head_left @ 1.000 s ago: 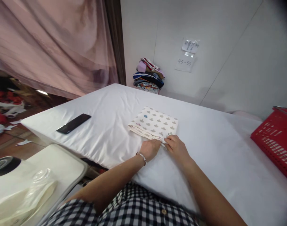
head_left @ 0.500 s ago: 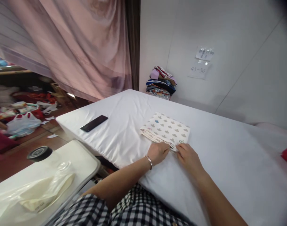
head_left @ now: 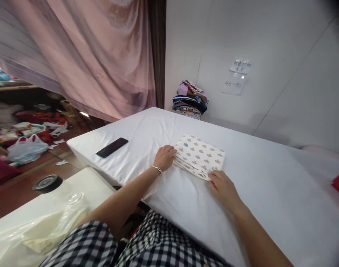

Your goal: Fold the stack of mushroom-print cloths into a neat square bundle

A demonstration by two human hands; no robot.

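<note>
Cloth with a grey cloud print [head_left: 202, 154] is lying folded into a flat, layered rectangle on the white-covered worktop [head_left: 269, 185], right in front of the body, and both hands are touching its near side. I am keeping the right hand [head_left: 222, 187] at the near right corner, its grip clamped on the cloth, with the thumb and fingers pinching the edge. The left hand [head_left: 165, 157] is resting its fingertips at the left corner, just where the stacked layers are showing; its thumb is hiding from me, so I cannot tell whether that grip is closing on the fabric. A bracelet [head_left: 157, 170] is circling the left wrist.

Well to the left of the cloth, a black phone [head_left: 112, 147] is lying flat near the worktop's edge. On a side worktop [head_left: 95, 181], I am seeing clear plastic [head_left: 55, 226] spreading out and a dark round object [head_left: 47, 184] sitting by the edge. A stack of folded fabrics [head_left: 190, 100] is standing beyond the far edge, close to the wall [head_left: 269, 55].
</note>
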